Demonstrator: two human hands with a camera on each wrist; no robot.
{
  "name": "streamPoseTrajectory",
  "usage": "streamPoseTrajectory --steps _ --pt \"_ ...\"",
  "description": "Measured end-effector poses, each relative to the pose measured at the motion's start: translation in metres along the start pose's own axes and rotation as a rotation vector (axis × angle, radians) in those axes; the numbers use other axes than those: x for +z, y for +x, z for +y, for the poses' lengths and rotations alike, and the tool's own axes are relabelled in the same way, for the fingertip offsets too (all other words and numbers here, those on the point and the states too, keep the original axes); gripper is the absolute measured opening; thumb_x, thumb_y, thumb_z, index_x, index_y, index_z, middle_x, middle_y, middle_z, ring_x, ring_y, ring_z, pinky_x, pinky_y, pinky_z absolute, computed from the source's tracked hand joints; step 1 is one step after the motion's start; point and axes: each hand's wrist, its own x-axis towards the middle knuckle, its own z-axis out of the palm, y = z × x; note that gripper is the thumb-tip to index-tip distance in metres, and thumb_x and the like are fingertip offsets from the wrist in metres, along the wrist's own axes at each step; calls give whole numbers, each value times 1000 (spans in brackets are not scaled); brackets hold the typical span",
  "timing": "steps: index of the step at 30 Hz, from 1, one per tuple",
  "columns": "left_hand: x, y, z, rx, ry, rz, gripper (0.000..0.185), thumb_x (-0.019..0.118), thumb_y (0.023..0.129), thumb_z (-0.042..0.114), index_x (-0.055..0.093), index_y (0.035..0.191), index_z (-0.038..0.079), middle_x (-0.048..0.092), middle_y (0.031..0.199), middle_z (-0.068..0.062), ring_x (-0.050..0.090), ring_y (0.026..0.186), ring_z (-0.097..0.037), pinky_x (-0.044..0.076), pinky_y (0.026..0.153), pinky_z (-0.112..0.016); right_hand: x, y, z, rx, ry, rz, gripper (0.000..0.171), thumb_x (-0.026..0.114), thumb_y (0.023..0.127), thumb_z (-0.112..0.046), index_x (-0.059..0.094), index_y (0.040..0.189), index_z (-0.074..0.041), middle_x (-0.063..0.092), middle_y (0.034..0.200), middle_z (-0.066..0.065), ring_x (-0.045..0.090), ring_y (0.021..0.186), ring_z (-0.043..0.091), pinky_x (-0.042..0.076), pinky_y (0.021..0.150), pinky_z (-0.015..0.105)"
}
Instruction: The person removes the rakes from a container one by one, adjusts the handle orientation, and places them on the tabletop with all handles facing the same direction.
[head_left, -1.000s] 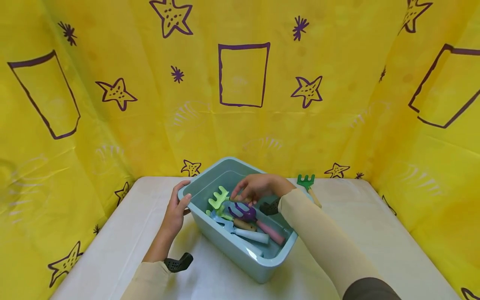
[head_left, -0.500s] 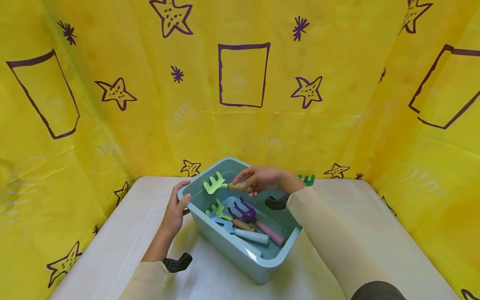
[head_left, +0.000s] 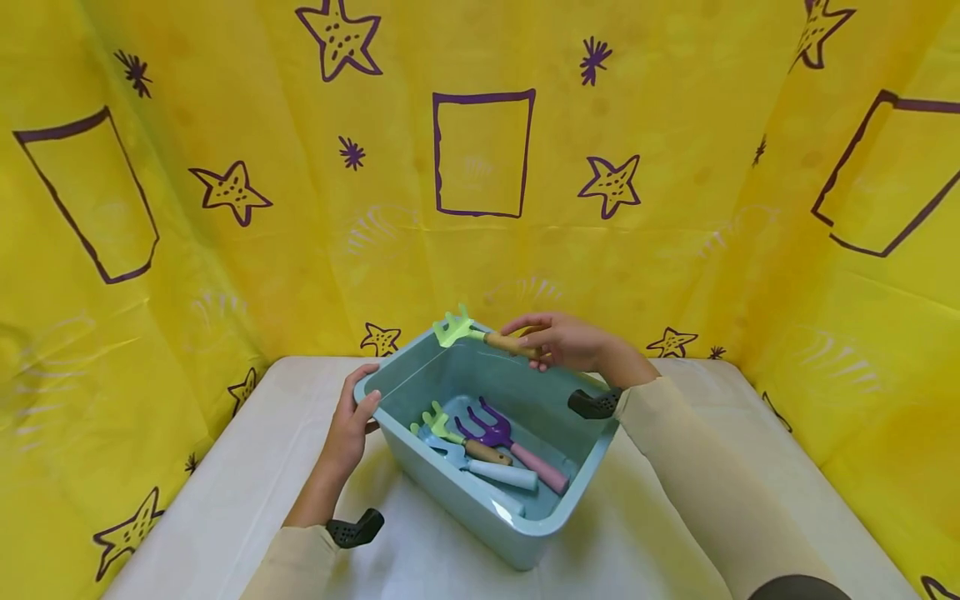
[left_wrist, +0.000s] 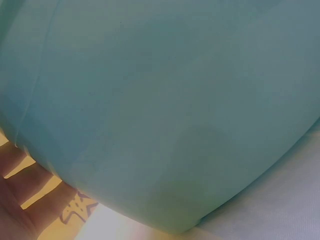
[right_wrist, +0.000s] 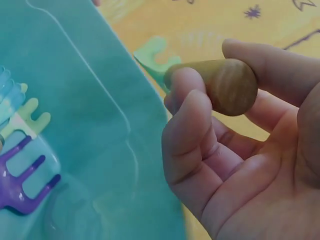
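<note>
My right hand [head_left: 573,342] pinches the wooden handle of a small light-green hand rake [head_left: 454,328], held over the far rim of a blue-green plastic bin [head_left: 450,492]. In the right wrist view the round end of that rake's handle [right_wrist: 232,87] sits between thumb and fingers. My left hand [head_left: 352,412] grips the bin's left corner, thumb over the rim and fingers outside. Inside the bin lie a purple hand fork with a pink handle [head_left: 540,469], another light-green rake with a wooden handle [head_left: 486,452] and a light-blue tool [head_left: 502,475].
The bin stands turned at an angle on a table with a white cover [head_left: 247,492]. Yellow cloth [head_left: 300,250] printed with stars hangs close behind the table and along both sides. In the left wrist view the bin's outer wall [left_wrist: 165,110] fills most of the frame.
My right hand has lifted the light-green rake from inside the bin, up and to the right, to the far rim. The left hand stays on the corner. The green rake behind the bin is now hidden.
</note>
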Motion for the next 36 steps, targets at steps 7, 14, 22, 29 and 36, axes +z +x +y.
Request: streamPoseTrajectory --steps 7,14,22,29,36 --pt "0 -1 0 -12 -2 5 48 41 103 33 28 148 24 37 148 -11 43 127 -39 38 96 -64 -16 -25 3 -58 136 64 25 48 99 -3 61 121 -9 58 106 17 56 63 20 51 61 26" --pt "3 0 4 -17 -15 -7 48 41 103 33 28 148 25 35 150 -9 42 128 -39 38 96 -64 -41 -57 20 -102 271 228 24 46 102 -6 61 120 -13 50 110 17 54 66 20 50 67 28" --pt "1 2 3 -20 -5 -9 48 40 103 32 26 149 25 34 151 -10 41 129 -38 37 96 -64 -62 -86 45 -83 294 452 19 53 100 -13 62 116 -16 57 111 11 59 77 23 52 77 29" --pt "0 2 2 -34 -3 -13 49 39 104 29 25 150 22 33 151 -12 40 130 -40 37 97 -64 -71 -108 62 -65 337 509 18 53 101 -14 64 115 -16 53 111 9 60 79 21 52 78 29" --pt "1 -1 3 -11 -11 -4 47 41 103 34 28 148 27 36 149 -8 42 128 -37 38 96 -63 -82 -130 78 -72 365 515 16 52 101 -15 59 116 -14 67 101 6 56 67 17 51 66 23"
